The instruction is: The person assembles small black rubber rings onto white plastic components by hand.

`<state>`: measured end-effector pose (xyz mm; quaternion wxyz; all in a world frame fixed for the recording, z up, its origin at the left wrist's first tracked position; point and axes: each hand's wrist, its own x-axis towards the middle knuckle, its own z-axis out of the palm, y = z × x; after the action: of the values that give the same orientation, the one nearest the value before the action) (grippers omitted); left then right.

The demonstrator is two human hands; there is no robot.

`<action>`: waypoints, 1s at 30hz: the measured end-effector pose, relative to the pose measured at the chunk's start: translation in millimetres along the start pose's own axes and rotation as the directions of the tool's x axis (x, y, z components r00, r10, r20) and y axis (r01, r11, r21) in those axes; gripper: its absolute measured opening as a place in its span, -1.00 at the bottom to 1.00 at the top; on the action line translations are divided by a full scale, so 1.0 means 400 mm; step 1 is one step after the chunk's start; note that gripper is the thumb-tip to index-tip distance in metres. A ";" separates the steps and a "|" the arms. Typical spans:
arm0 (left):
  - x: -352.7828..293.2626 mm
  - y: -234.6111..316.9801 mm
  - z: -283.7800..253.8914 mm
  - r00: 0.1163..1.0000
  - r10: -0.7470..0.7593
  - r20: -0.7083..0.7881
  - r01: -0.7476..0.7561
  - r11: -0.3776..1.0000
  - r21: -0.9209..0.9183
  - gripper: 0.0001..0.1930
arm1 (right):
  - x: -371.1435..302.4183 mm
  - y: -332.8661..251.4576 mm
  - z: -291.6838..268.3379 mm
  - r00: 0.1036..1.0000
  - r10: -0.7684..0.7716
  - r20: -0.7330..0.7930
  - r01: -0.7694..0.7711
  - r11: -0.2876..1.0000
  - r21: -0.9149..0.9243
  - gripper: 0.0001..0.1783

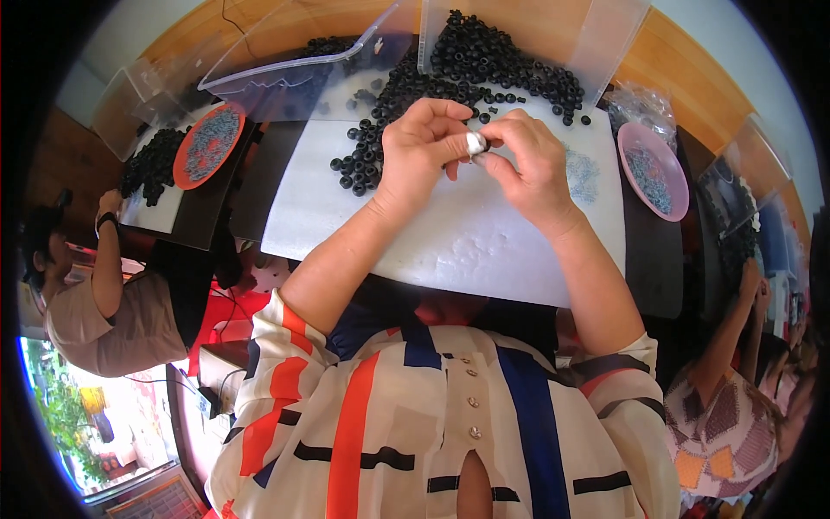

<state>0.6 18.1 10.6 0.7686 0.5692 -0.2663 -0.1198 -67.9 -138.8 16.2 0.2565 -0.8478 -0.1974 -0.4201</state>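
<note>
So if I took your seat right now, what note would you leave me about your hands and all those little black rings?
Left hand and right hand: together above the white foam board, fingers pinching a small silver piece with a black ring against it.
Supplies: pile of black rings at the board's far edge, spilling from clear bins; pink dish of small metal parts to the right.
Done: I can't see any finished pieces.
Left: the big ring pile.

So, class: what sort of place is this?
Probably a small assembly workshop: heaps of black rings on a white board, dishes of small metal parts, and other people working on both sides.
</note>
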 end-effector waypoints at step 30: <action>0.010 -0.015 -0.025 0.978 -0.135 0.159 0.140 0.990 -0.021 -0.89 | -0.003 0.005 0.015 0.994 0.107 -0.021 -0.102 0.982 0.157 -0.67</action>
<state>9.9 22.2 3.9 0.7442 0.5626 -0.2838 -0.2214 -63.8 -136.8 11.8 0.3463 -0.8282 -0.1811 -0.4017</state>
